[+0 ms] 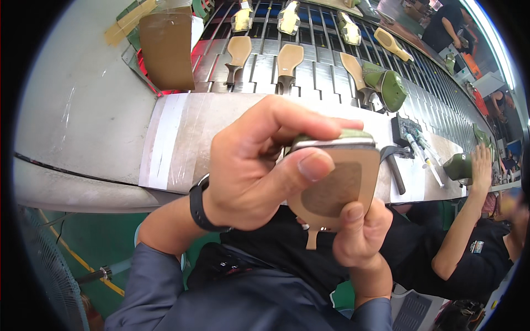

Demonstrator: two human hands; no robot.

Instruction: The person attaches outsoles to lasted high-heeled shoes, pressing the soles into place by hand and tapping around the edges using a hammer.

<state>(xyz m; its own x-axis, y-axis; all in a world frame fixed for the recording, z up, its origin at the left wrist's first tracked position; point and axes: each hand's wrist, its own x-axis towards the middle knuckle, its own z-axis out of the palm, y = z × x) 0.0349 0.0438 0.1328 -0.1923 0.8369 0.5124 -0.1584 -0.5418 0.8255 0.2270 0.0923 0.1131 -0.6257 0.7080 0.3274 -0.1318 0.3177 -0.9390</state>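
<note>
Both my hands hold a shoe with its bottom turned toward me, square toe up. Its tan sole (pixel 369 165) carries a darker brown patch, and a strip of green upper shows along the toe edge. My left hand (pixel 248 165), with a black band on its wrist, grips the toe, thumb on the sole and fingers over the far side. Lower down, my right hand (pixel 361 234) closes round the sole's right edge, thumb on the tan face. The shoe's heel end narrows below and is largely out of sight. A hammer (pixel 395 172) lies on the bench to the right.
Beyond the bench runs a slatted metal conveyor (pixel 320 71) bearing tan soles with dark heels (pixel 290 59) and a green shoe (pixel 389 91). Syringes (pixel 424 151) rest by a black block (pixel 402 128). A co-worker's hand (pixel 482 168) touches another green shoe (pixel 458 166). A fan (pixel 52 276) stands lower left.
</note>
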